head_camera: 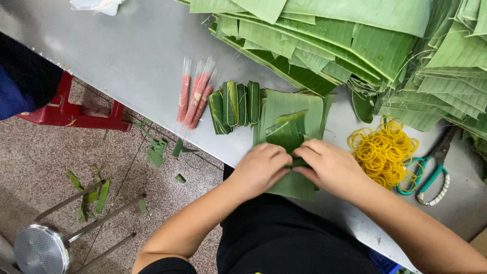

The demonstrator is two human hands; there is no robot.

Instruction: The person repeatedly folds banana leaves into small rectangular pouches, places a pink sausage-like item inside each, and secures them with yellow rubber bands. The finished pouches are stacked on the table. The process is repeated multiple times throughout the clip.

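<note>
Nearest the viewer, the left hand and the right hand meet at the near edge of the metal surface, each grip clamped on the same small folded leaf parcel, fingertips pinching it from either side. The parcel sits on top of a flat leaf piece that overhangs the surface edge toward the person's lap. Just right of the right hand lies a heap of yellow rubber bands, and right of that a pair of scissors with teal handles. Just beyond the hands lies a stack of cut leaf squares; to its left stands a row of finished leaf rolls, and further left three pink sausage sticks in clear wrappers. At the far right a big pile of banana leaves covers the surface. On the floor to the left are leaf scraps, a metal stool tipped over and a red stool.
</note>
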